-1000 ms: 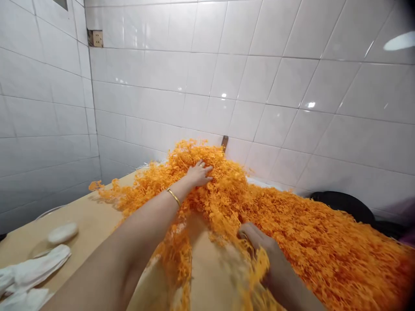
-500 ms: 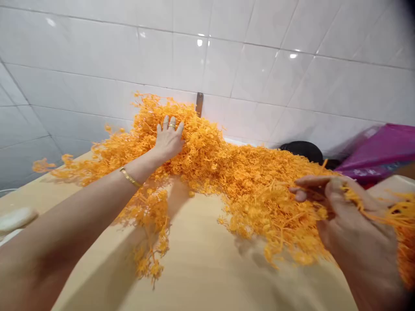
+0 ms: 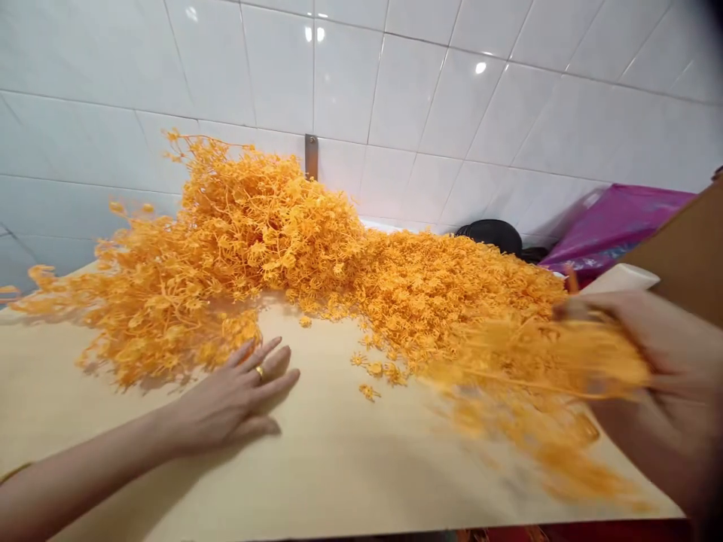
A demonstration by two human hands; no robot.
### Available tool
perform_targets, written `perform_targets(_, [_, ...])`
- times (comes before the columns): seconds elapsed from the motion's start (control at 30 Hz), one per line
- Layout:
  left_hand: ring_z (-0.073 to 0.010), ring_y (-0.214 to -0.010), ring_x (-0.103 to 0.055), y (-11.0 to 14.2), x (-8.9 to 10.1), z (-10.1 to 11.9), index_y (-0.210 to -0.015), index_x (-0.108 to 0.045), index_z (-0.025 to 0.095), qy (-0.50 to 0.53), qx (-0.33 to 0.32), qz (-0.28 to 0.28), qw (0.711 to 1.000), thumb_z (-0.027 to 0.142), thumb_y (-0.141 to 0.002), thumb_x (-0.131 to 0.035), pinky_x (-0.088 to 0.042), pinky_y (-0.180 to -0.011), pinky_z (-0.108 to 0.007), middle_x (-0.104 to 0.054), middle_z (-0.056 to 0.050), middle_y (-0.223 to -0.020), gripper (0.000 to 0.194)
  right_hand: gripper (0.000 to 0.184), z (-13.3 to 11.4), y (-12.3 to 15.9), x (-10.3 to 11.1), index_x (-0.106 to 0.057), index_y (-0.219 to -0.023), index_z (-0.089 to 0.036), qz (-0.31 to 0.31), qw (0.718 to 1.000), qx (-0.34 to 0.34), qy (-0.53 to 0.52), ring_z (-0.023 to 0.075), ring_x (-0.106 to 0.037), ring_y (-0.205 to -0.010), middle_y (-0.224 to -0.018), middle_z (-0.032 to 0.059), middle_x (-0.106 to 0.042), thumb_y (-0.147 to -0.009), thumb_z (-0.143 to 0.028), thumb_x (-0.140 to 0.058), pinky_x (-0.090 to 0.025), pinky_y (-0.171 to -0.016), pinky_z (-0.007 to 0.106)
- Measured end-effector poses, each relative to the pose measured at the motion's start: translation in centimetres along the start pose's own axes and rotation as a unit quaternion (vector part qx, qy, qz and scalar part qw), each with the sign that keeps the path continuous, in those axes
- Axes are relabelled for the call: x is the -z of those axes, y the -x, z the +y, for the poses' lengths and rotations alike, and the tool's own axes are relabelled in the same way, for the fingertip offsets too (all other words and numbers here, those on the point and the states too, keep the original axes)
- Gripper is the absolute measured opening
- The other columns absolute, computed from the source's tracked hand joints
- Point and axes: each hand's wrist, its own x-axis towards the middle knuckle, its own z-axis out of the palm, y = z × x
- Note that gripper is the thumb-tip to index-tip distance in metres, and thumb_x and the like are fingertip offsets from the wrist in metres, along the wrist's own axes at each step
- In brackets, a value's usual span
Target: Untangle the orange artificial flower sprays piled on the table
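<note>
A tall tangled heap of orange plastic sprigs (image 3: 242, 218), with small flower- or spider-like pieces on thin stems, fills the back left of the table. To its right spreads a lower pile of loose orange pieces (image 3: 446, 293). My left hand (image 3: 234, 403), with a ring on one finger, is over the tabletop at the heap's front edge, fingers spread and nothing in them. At the right, my right hand (image 3: 672, 369) is closed around a bunch of orange sprigs (image 3: 542, 369). That bunch is smeared by motion, and part of the hand is cut off by the frame.
The pale wooden tabletop (image 3: 350, 467) meets a white tiled wall (image 3: 344, 83), where a metal strip (image 3: 311, 156) stands. Behind the loose pile are a black rounded object (image 3: 491, 235) and a purple plastic bag (image 3: 615, 218). A cardboard panel (image 3: 692, 245) rises at the right.
My left hand has come down off the heap to the tabletop in front of it. My right hand now grips a bunch of sprigs over the table's right side. The view has shifted rightward.
</note>
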Motion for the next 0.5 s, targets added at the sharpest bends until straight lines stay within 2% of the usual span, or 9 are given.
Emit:
perform_targets(0.07, [-0.0286, -0.124, -0.018, -0.7, -0.8, -2.9, -0.122, -0.04, 0.024, -0.046, 0.023, 0.025, 0.998, 0.049, -0.08, -0.031, -0.017, -0.097, -0.044, -0.037, -0.01, -0.129, 0.049, 0.025, -2.0, 0.2, -1.3, -0.051, -0.081, -0.024, -0.043, 0.997, 0.031, 0.051, 0.0202, -0.051, -0.059, -0.073, 0.0057, -0.055, -0.061, -0.014, -0.039, -0.035, -0.049, 0.031])
perform_targets(0.13, [-0.0283, -0.121, -0.023, -1.8, -1.1, -6.1, -0.114, -0.047, 0.02, -0.088, 0.057, 0.056, 0.993, 0.044, -0.082, -0.03, -0.021, -0.094, -0.043, -0.041, -0.012, -0.125, 0.044, 0.024, -4.1, 0.4, -3.5, -0.05, -0.077, -0.022, -0.126, 0.99, 0.043, 0.043, 0.0172, -0.05, -0.056, -0.07, 0.0049, -0.054, -0.06, -0.009, -0.037, -0.036, -0.049, 0.029])
perform_targets(0.2, [-0.0265, -0.116, -0.03, -3.0, -1.1, -8.7, -0.104, -0.053, 0.019, -0.123, 0.079, 0.079, 0.986, 0.039, -0.084, -0.028, -0.026, -0.089, -0.04, -0.045, -0.012, -0.119, 0.039, 0.028, -5.9, 0.5, -6.0, -0.05, -0.089, -0.02, -0.216, 0.975, 0.042, 0.007, 0.017, -0.053, -0.063, -0.083, 0.007, -0.054, -0.066, -0.009, -0.038, -0.04, -0.055, 0.029])
perform_targets(0.27, [-0.0239, -0.105, -0.039, -4.2, -1.2, -10.2, -0.095, -0.057, 0.018, -0.148, 0.096, 0.089, 0.98, 0.035, -0.085, -0.026, -0.03, -0.082, -0.036, -0.052, -0.012, -0.105, 0.036, 0.037, -6.9, 0.3, -8.1, -0.045, -0.109, -0.022, -0.303, 0.948, 0.075, -0.062, 0.018, -0.054, -0.077, -0.108, 0.0099, -0.047, -0.072, -0.018, -0.046, -0.043, -0.064, 0.03])
perform_targets(0.33, [-0.0214, -0.091, -0.045, -5.3, -1.2, -10.5, -0.088, -0.059, 0.017, -0.161, 0.114, 0.087, 0.977, 0.031, -0.084, -0.028, -0.031, -0.074, -0.032, -0.055, -0.011, -0.091, 0.034, 0.055, -7.3, -0.1, -9.3, -0.035, -0.121, -0.025, -0.358, 0.918, 0.112, -0.126, 0.021, -0.05, -0.095, -0.125, 0.0105, -0.034, -0.07, -0.03, -0.056, -0.043, -0.074, 0.032])
perform_targets(0.37, [-0.0203, -0.085, -0.046, -5.8, -1.1, -10.3, -0.085, -0.06, 0.016, -0.162, 0.124, 0.082, 0.976, 0.03, -0.083, -0.03, -0.032, -0.07, -0.031, -0.056, -0.011, -0.086, 0.033, 0.06, -7.2, -0.5, -9.6, -0.033, -0.123, -0.026, -0.365, 0.911, 0.122, -0.15, 0.0225, -0.046, -0.103, -0.129, 0.0101, -0.029, -0.069, -0.033, -0.058, -0.041, -0.079, 0.033])
perform_targets(0.43, [-0.0186, -0.077, -0.047, -6.5, -0.4, -9.1, -0.08, -0.061, 0.015, -0.154, 0.139, 0.065, 0.976, 0.029, -0.081, -0.034, -0.032, -0.065, -0.029, -0.056, -0.011, -0.082, 0.03, 0.054, -6.6, -1.2, -9.5, -0.036, -0.123, -0.026, -0.342, 0.912, 0.123, -0.188, 0.0219, -0.041, -0.109, -0.128, 0.0086, -0.031, -0.073, -0.035, -0.055, -0.038, -0.086, 0.035])
perform_targets(0.5, [-0.0168, -0.073, -0.048, -7.0, 0.9, -7.3, -0.08, -0.06, 0.016, -0.126, 0.136, 0.053, 0.981, 0.027, -0.081, -0.035, -0.032, -0.062, -0.028, -0.056, -0.01, -0.083, 0.027, 0.037, -5.5, -1.8, -8.9, -0.045, -0.115, -0.025, -0.291, 0.923, 0.108, -0.227, 0.0188, -0.044, -0.106, -0.12, 0.0071, -0.042, -0.079, -0.031, -0.046, -0.037, -0.087, 0.034])
